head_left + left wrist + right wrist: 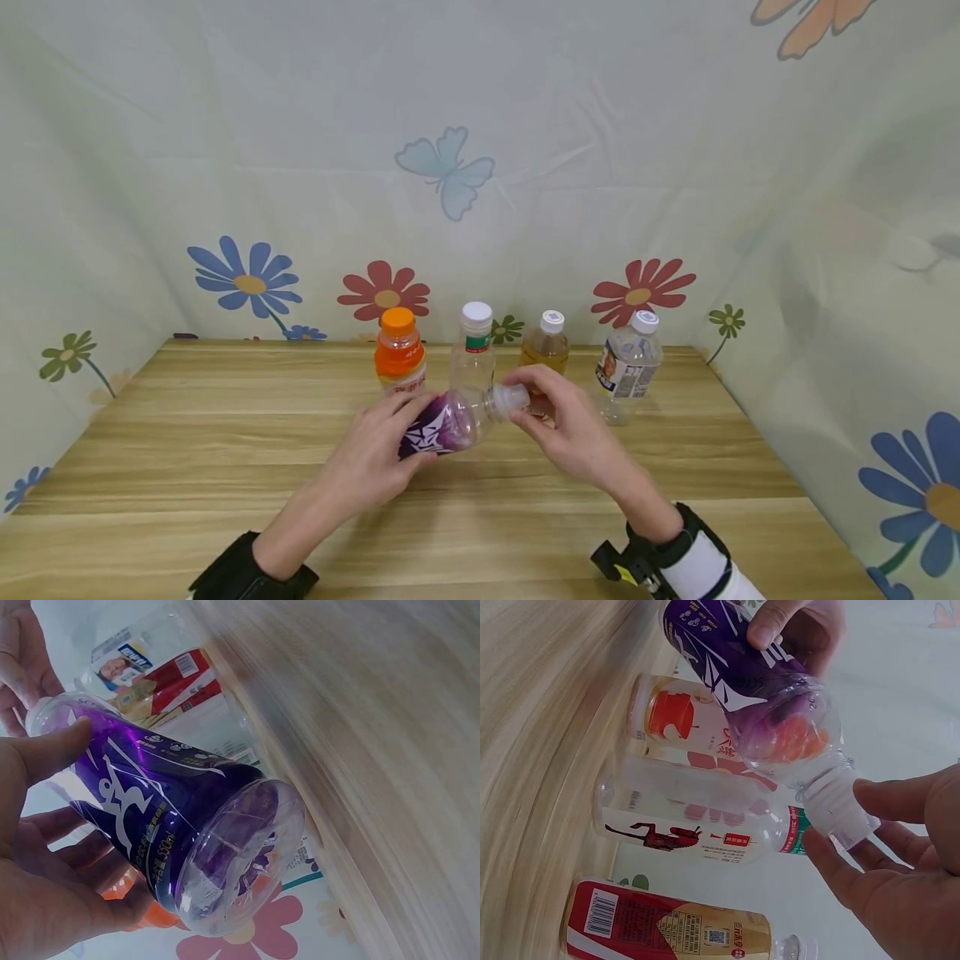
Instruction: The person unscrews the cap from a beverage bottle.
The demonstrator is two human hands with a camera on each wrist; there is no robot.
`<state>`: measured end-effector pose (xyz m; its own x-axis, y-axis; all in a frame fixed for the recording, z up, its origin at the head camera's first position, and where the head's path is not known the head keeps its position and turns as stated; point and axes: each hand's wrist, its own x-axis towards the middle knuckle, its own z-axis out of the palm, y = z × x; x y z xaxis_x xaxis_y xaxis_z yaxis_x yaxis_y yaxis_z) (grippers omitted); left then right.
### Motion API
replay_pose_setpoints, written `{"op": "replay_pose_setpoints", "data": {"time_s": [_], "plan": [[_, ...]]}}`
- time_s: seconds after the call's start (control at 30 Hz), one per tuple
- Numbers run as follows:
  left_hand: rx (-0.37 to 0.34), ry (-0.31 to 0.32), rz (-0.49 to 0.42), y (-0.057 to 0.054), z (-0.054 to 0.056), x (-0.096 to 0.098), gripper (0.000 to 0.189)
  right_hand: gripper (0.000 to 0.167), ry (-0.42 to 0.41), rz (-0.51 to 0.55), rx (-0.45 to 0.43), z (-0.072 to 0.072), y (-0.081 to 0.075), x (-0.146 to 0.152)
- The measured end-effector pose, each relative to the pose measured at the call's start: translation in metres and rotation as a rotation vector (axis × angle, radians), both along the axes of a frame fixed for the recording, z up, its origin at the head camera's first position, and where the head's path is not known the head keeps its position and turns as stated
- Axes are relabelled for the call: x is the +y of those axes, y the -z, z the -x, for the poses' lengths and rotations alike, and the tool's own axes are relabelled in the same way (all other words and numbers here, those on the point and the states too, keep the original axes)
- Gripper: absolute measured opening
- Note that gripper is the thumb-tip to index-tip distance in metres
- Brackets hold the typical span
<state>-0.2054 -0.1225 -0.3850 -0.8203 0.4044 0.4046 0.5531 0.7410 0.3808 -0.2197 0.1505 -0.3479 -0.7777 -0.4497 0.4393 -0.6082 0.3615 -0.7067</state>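
Observation:
A clear plastic bottle with a purple label (pixel 442 425) is held tilted on its side over the table, its neck toward the right. My left hand (pixel 371 454) grips it round the label, thumb on one side and fingers on the other. In the left wrist view the bottle's clear base (pixel 240 862) faces the camera, and no liquid shows inside. At the other end my right hand (pixel 577 433) pinches the translucent white cap (pixel 840 810) between thumb and fingers. The cap sits at the bottle's mouth.
Behind the hands several bottles stand in a row on the wooden table (pixel 247 425): an orange-capped bottle (pixel 400 354), a clear white-capped bottle (pixel 472 367), a bottle with a yellowish label (pixel 544 346) and a clear labelled bottle (pixel 630 367). A flower-patterned cloth (pixel 315 183) surrounds the table.

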Motion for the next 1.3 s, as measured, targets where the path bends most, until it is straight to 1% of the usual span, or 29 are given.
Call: {"op": "replay_pose_setpoints", "data": {"time_s": [0.2,0.27,0.37,0.47,0.57,0.67,0.77,1.0,1.3], "plan": [[-0.024,0.007,-0.006,-0.0013,-0.0002,0.0003,0.068,0.038,0.007,0.009,0.036,-0.0002,0.001,-0.0006],[-0.035,0.008,-0.009,-0.0019,-0.0005,0.0005,0.067,0.037,0.028,0.01,0.035,-0.0008,0.0004,-0.0008],[-0.048,0.005,-0.009,-0.0022,-0.001,0.0007,0.068,0.033,0.098,0.01,-0.001,-0.0016,-0.0005,-0.0011],[-0.041,0.004,-0.006,-0.0018,-0.0013,0.001,0.068,0.028,0.172,-0.004,-0.052,-0.0016,-0.0008,-0.0011],[-0.026,0.007,-0.001,-0.0009,-0.0014,0.0013,0.068,0.025,0.201,-0.017,-0.088,-0.0011,-0.0009,-0.0012],[-0.015,0.009,0.002,-0.0007,-0.0015,0.0016,0.067,0.024,0.196,-0.02,-0.095,-0.0012,-0.0012,-0.0014],[-0.013,0.008,0.002,-0.0004,-0.0014,0.0017,0.067,0.024,0.178,-0.013,-0.08,-0.0014,-0.0008,-0.0014],[-0.026,0.005,-0.004,-0.0007,-0.0015,0.0016,0.067,0.026,0.111,0.015,-0.016,-0.0003,0.0013,-0.0007],[-0.027,0.009,-0.016,0.0002,-0.0001,0.0004,0.067,0.032,0.034,0.025,0.009,0.0006,-0.0013,0.0016]]}}
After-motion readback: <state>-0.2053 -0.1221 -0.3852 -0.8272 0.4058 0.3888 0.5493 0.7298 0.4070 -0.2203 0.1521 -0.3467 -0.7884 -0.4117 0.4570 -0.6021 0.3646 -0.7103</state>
